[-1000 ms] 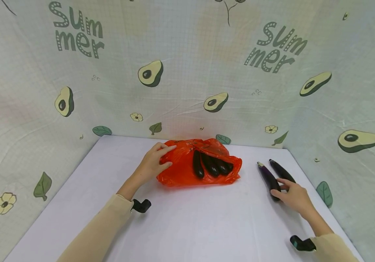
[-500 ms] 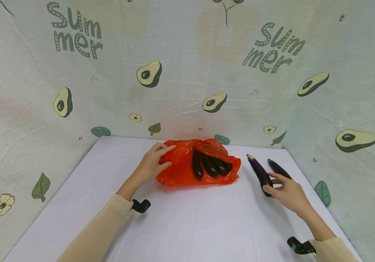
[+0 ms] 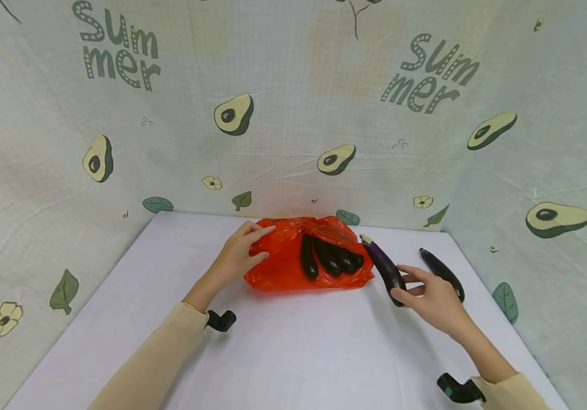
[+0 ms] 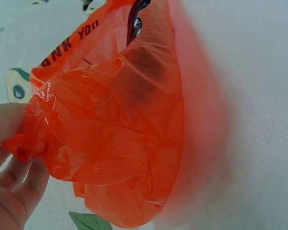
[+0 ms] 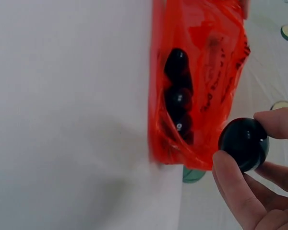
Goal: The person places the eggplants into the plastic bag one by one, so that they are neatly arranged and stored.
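A red plastic bag (image 3: 278,267) lies at the back of the table, with several dark eggplants (image 3: 328,257) showing in its mouth. My left hand (image 3: 234,256) holds the bag's left end; in the left wrist view a bunched corner of film sits between thumb and fingers (image 4: 31,184). Off the table, my right hand (image 3: 434,299) pinches an eggplant (image 3: 387,270) near its rounded end, its stem end pointing away and left, by the bag's right edge. From the right wrist, that eggplant (image 5: 244,143) is seen end-on. Another eggplant (image 3: 442,273) lies on the table right of this hand.
The white tabletop (image 3: 293,353) is enclosed by hanging cloth (image 3: 283,136) printed with avocados and lettering, close behind the bag and along both sides.
My right hand has lifted one eggplant and carried it left toward the bag's mouth, away from the other loose eggplant. The left hand and the bag have stayed put.
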`<move>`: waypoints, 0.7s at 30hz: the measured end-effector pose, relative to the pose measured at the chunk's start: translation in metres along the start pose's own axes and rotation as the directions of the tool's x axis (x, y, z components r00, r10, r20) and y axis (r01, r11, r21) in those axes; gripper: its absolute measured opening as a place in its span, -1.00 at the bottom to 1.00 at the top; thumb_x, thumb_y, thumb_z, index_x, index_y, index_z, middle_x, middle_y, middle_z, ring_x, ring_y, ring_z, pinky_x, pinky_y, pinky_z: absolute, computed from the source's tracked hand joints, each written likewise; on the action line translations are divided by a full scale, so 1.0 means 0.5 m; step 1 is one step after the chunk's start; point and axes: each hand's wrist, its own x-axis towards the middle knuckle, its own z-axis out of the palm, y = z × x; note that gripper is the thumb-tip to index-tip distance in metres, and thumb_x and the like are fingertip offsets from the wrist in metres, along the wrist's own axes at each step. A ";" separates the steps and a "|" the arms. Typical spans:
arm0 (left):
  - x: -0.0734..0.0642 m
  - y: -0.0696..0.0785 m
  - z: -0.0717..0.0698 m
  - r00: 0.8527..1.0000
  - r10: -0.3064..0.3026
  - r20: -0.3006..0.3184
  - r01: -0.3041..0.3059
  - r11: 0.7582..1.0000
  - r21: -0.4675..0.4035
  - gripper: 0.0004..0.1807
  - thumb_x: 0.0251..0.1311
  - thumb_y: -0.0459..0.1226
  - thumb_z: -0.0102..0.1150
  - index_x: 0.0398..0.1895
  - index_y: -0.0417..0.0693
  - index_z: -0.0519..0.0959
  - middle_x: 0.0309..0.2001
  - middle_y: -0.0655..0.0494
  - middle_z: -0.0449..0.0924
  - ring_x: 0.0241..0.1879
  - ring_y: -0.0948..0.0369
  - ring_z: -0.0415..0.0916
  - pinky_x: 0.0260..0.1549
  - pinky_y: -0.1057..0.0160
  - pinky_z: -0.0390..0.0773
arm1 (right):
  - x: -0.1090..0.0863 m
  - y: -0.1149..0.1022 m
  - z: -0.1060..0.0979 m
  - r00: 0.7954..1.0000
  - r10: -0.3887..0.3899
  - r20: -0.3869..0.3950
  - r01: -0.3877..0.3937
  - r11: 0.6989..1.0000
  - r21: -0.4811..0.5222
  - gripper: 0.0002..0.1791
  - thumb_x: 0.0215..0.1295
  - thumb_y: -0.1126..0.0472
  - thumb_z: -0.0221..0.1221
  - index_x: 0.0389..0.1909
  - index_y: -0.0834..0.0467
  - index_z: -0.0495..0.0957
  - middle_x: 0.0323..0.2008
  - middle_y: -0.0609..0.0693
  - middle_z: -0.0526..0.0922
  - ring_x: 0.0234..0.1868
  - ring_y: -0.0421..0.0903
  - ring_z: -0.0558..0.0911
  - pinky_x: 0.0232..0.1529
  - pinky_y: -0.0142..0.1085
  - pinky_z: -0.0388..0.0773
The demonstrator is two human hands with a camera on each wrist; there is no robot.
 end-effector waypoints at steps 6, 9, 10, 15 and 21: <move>0.003 0.003 -0.002 1.000 -0.011 0.008 0.011 1.000 0.005 -0.30 0.10 -0.28 0.42 0.36 0.16 0.43 -0.01 0.21 0.34 -0.11 0.22 0.35 -0.18 0.31 0.55 | 0.003 -0.031 0.020 0.999 0.000 0.036 -0.002 0.999 0.055 -0.28 0.15 -0.09 0.37 0.31 0.06 0.43 0.01 0.13 0.64 -0.20 -0.07 0.68 -0.41 -0.28 0.56; 0.003 0.004 -0.002 1.000 -0.011 0.004 0.011 1.000 0.000 -0.30 0.09 -0.29 0.43 0.35 0.16 0.43 -0.02 0.20 0.34 -0.11 0.22 0.35 -0.18 0.29 0.57 | 0.007 -0.044 0.032 0.999 -0.001 0.053 -0.002 0.998 0.069 -0.29 0.15 -0.09 0.37 0.31 0.04 0.43 0.00 0.11 0.63 -0.21 -0.09 0.67 -0.40 -0.29 0.57; 0.003 0.005 -0.003 1.000 -0.011 0.002 0.011 1.000 -0.002 -0.29 0.09 -0.29 0.43 0.35 0.15 0.43 -0.02 0.20 0.34 -0.11 0.21 0.35 -0.18 0.28 0.57 | 0.009 -0.047 0.036 0.998 -0.002 0.058 -0.002 0.997 0.073 -0.29 0.15 -0.08 0.37 0.31 0.04 0.43 0.00 0.10 0.63 -0.21 -0.09 0.66 -0.40 -0.30 0.57; 0.002 0.005 -0.003 1.000 -0.010 0.001 0.010 1.000 -0.001 -0.29 0.09 -0.30 0.43 0.35 0.15 0.43 -0.03 0.19 0.34 -0.09 0.21 0.36 -0.16 0.28 0.58 | 0.012 -0.064 0.060 0.996 -0.013 0.087 0.004 0.994 0.109 -0.31 0.13 -0.06 0.39 0.30 -0.01 0.45 0.00 0.05 0.64 -0.22 -0.12 0.67 -0.39 -0.28 0.57; 0.005 0.002 -0.004 1.000 0.000 -0.003 0.000 1.000 0.007 -0.30 0.10 -0.28 0.42 0.36 0.14 0.43 -0.02 0.20 0.34 -0.11 0.22 0.36 -0.19 0.29 0.56 | 0.020 -0.088 0.088 0.994 -0.041 0.099 0.028 0.991 0.135 -0.35 0.12 -0.03 0.40 0.26 -0.05 0.48 0.00 0.00 0.63 -0.24 -0.14 0.65 -0.39 -0.27 0.57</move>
